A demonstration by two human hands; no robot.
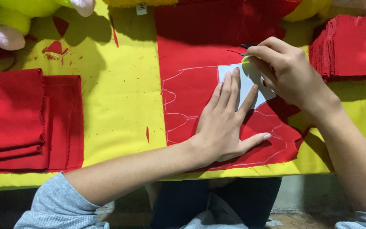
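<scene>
Folded red cloth point(22, 118) lies at the left on the yellow fabric-covered table point(119, 85). On the chalk-marked red fabric sheet point(191, 55), the left hand point(223, 123) presses flat, fingers spread, on a pale blue paper template point(245, 85). The right hand point(286, 70) pinches a small yellow-green chalk piece point(245, 59) at the template's top edge. A stack of red cut pieces point(348, 46) sits far right.

This looks like a small sewing or toy-making workshop. A tabletop point(119, 97) covered in yellow cloth carries red fabric point(200, 46) marked with chalk outlines, folded red cloth point(18, 114) at its left edge, a stack of cut red pieces point(348, 46) at its far right corner, and plush toys point(13, 17) along the far edge.
</scene>
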